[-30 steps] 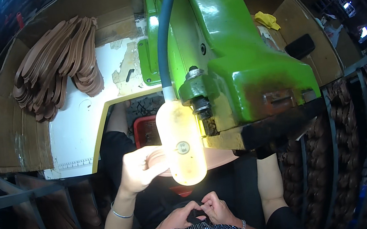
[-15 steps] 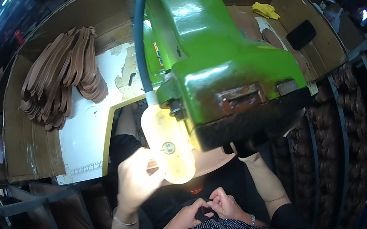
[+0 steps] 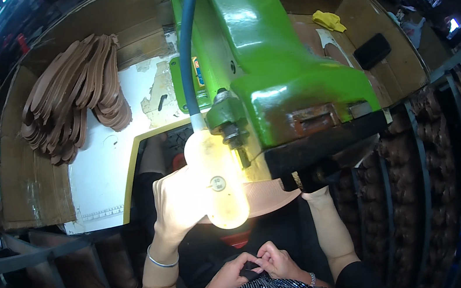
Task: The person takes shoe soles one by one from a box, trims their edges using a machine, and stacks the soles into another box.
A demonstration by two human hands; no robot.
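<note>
My left hand (image 3: 175, 206), a bangle on its wrist, is closed at the left side of a lit oblong lamp (image 3: 228, 206). Glare washes out its fingers. It grips the left end of a brownish-pink shoe sole (image 3: 273, 196) with a fine texture, which passes behind the lamp. On the right, my right hand (image 3: 315, 193) reaches under the dark lower edge of a green machine (image 3: 294, 96); its fingers are hidden. A second pair of hands (image 3: 259, 262), with bracelets and glittery dark cloth, shows touching at the bottom centre between my forearms; whose they are I cannot tell.
A pile of brown soles (image 3: 79, 94) lies on the white tabletop (image 3: 94, 183) inside cardboard walls (image 3: 35, 183). A blue-grey hose (image 3: 189, 49) runs to the lamp. Right of the machine are a yellow cloth (image 3: 329, 20) and a black flat object (image 3: 372, 51). Racks (image 3: 416, 147) flank me.
My left hand has moved slightly up and now looks more closed. More of the sole's textured face shows beside the lamp. The view has shifted a little; the lower hands stay alike.
</note>
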